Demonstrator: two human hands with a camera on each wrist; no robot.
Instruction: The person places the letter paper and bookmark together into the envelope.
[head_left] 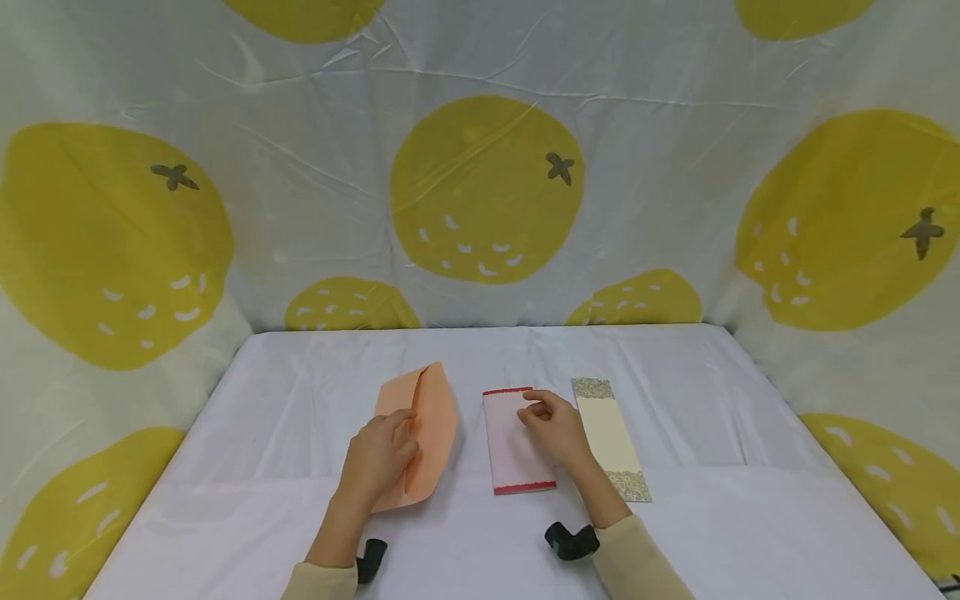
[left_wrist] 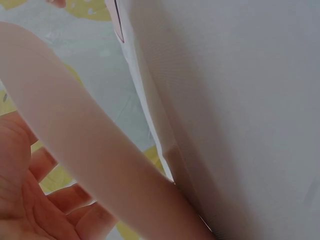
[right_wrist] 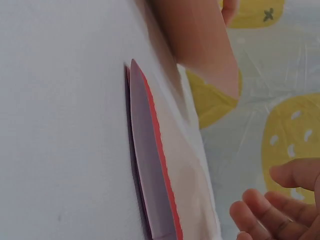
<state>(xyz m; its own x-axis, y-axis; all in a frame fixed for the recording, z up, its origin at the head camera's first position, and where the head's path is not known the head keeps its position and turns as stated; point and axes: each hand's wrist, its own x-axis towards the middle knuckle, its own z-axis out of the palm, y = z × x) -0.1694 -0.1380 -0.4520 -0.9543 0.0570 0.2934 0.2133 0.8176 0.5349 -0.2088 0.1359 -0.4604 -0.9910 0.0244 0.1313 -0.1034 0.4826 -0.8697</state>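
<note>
In the head view, my left hand (head_left: 381, 454) grips a peach-orange envelope (head_left: 437, 421) by its pocket side, with the pointed flap unfolded to the right. The envelope is tilted up off the cloth. Seen from the left wrist, the envelope's curved flap (left_wrist: 100, 142) partly hides the fingers. A pink folded card (head_left: 513, 450) with red scalloped ends lies flat in the middle. Over its right side hovers my right hand (head_left: 558, 429), fingers loosely bent, holding nothing. From the right wrist, the card (right_wrist: 150, 150) shows slightly parted layers, apart from the fingertips (right_wrist: 245, 212).
A cream card (head_left: 611, 433) with patterned gold ends lies right of the pink card, close to my right forearm. White cloth (head_left: 712, 533) covers the table. A lemon-print curtain (head_left: 300, 200) encloses the back and sides. Black devices (head_left: 572, 542) sit at both wrists.
</note>
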